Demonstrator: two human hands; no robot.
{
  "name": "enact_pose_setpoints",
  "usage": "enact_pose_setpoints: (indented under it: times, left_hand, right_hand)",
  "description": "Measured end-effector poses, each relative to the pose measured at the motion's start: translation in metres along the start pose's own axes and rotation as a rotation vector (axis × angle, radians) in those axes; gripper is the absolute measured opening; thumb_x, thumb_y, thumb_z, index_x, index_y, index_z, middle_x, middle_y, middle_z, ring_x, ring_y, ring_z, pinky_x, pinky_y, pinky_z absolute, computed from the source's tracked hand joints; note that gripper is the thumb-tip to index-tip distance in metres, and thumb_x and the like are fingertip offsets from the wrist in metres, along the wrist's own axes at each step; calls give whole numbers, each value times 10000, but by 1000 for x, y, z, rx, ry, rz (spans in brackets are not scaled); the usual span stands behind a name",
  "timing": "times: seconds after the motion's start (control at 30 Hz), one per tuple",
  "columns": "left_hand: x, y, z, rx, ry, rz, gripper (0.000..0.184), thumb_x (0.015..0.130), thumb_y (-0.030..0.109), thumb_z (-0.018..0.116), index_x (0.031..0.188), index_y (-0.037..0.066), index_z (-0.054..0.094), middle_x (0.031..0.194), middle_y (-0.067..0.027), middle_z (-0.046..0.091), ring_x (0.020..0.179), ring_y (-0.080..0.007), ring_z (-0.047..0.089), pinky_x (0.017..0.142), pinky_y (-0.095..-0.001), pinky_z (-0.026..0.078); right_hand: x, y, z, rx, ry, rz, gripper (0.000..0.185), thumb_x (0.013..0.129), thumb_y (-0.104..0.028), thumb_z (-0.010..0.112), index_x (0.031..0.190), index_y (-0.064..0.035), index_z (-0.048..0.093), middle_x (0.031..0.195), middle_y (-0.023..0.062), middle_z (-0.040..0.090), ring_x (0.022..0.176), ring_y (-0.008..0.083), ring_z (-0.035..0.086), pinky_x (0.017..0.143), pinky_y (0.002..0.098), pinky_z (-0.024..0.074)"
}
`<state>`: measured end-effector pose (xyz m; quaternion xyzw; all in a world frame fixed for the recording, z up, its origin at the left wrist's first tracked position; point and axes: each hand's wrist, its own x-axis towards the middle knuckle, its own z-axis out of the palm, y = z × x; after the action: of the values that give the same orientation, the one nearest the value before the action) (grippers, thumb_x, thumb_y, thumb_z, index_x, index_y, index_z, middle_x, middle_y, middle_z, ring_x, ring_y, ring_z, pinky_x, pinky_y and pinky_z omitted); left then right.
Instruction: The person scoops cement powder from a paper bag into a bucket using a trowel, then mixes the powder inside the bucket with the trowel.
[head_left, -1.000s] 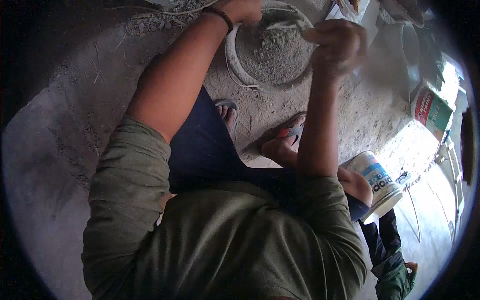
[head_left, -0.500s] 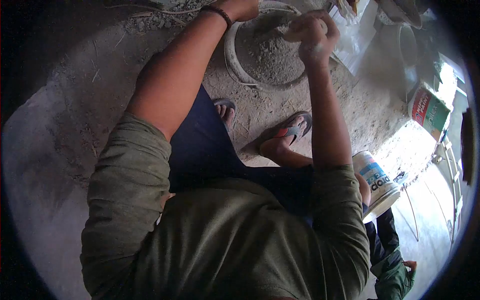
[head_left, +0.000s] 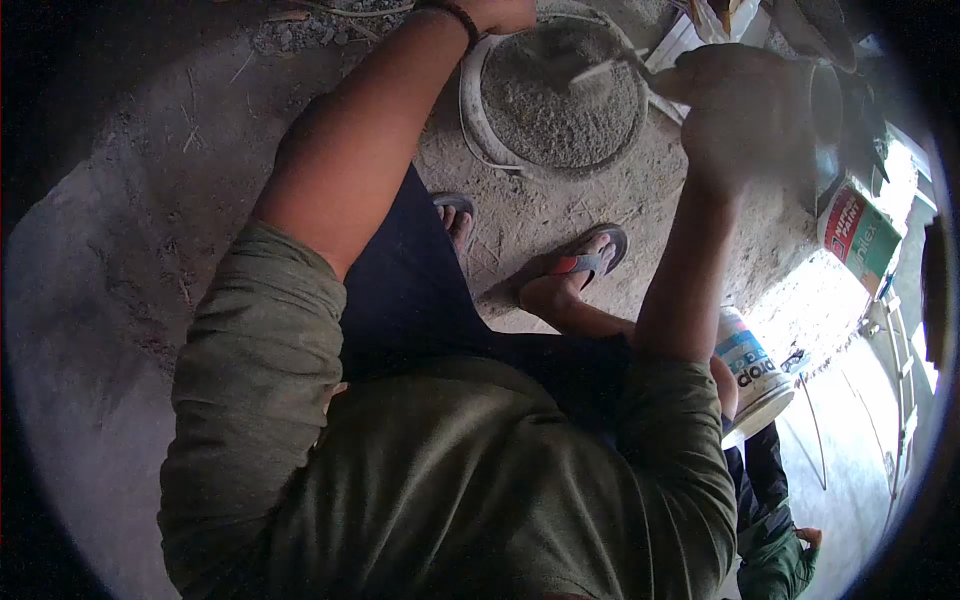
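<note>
A round bucket (head_left: 476,128) with a wire handle stands in front of my feet, holding grey, grainy sand or dry mortar mix (head_left: 560,115). At its far left rim my left hand (head_left: 505,14) is closed on the edge, with the fingers partly cut off by the top of the view. My right hand (head_left: 735,115), smeared by motion, is to the right of the bucket, closed round the handle of a trowel. The trowel blade (head_left: 598,71) points left over the grey material and is blurred.
A Nippon Paint bucket (head_left: 858,232) stands at the right, with a white labelled bucket (head_left: 752,372) beside my leg. Another person (head_left: 778,550) shows at the lower right. White sheets or bags (head_left: 680,42) lie beyond the bucket, and rubble (head_left: 310,32) at the top left.
My right hand has swung right from above the bucket to beyond its right side, with the trowel. The left hand stays at the rim; the bucket appears slightly further right.
</note>
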<state>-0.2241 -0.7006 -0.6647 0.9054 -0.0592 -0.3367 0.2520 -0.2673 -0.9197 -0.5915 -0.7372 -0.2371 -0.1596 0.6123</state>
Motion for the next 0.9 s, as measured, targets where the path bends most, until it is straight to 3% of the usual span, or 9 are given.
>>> enact_pose_setpoints:
  times: [0.1,0.17,0.27,0.37,0.4,0.43,0.57,0.67,0.9]
  left_hand:
    - [44,-29,29,344,-28,152,278,905,100,484,1119,-20,615,1043,-211,636,889,-312,636,737,-399,497]
    - [25,-20,20,143,60,117,254,890,94,500,1076,-18,632,988,-219,645,837,-308,644,690,-399,496]
    - [5,-6,-1,148,-3,15,219,868,94,527,1014,-13,649,903,-223,649,762,-305,642,624,-403,482]
    - [12,-12,9,142,56,78,155,844,105,557,880,-5,659,756,-199,627,653,-283,606,554,-402,440]
    - [23,-18,16,176,59,108,151,840,109,561,869,-2,660,736,-192,621,634,-281,597,550,-402,438]
    - [33,-24,19,212,64,131,149,837,114,564,857,1,660,716,-184,615,615,-280,588,547,-402,435]
    - [58,-47,34,1082,13,635,208,879,86,511,1013,-2,644,780,-183,630,601,-269,579,547,-406,436]
    - [14,-9,6,99,-37,-10,227,894,63,483,1044,-15,636,817,-199,639,610,-274,591,546,-399,442]
    - [4,-8,6,79,48,34,215,872,69,516,1004,-68,616,909,-248,636,754,-318,634,635,-428,479]
  right_hand:
    - [-32,26,20,258,97,390,150,817,-109,564,804,37,594,680,120,616,525,173,584,495,283,491]
    - [-56,53,42,359,168,541,133,815,-102,572,798,30,584,680,108,616,542,163,587,500,285,490]
    - [-57,53,63,302,198,523,112,817,-89,567,786,18,571,681,103,614,548,162,588,502,289,489]
    - [-47,62,56,-71,13,204,249,833,-197,518,742,30,560,670,106,613,581,173,593,533,273,484]
    - [-41,48,63,415,169,431,190,832,-191,554,785,-9,523,591,77,553,467,143,505,454,270,428]
    - [-30,33,59,390,174,397,189,835,-189,547,783,-8,522,593,80,554,469,144,506,454,268,428]
    - [-28,18,53,389,165,366,167,827,-158,549,775,0,534,631,100,579,507,154,540,476,278,453]
    - [-79,59,54,493,159,494,101,784,-75,561,749,19,556,663,108,610,547,162,579,500,294,487]
    - [-26,14,25,431,16,399,100,776,-38,508,738,39,559,659,121,611,544,166,576,505,283,481]
